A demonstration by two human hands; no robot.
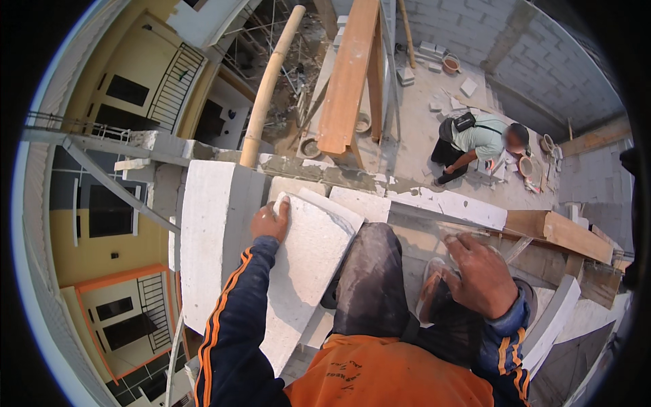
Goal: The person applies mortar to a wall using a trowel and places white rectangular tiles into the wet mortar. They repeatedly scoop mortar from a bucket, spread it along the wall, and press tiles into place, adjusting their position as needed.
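A white lightweight concrete block [302, 264] lies slanted beside my left leg, its broad face up. My left hand [270, 220] grips its far left edge, thumb on the upper face and the other fingers partly hidden. To the left of that hand, a second white block [207, 237] stands on edge. More pale blocks [352, 203] sit in a row along the wall top, just beyond the slanted one. My right hand [480, 271] hovers over my right leg and foot, its fingers stretched out, holding nothing.
A bamboo pole [271, 85] and a wooden plank [349, 78] rise beyond the wall. On the lower floor a person [475, 142] bends near buckets [525, 166]. Wooden boards [576, 234] edge the right side. Yellow houses [115, 251] stand far below on the left, past the drop.
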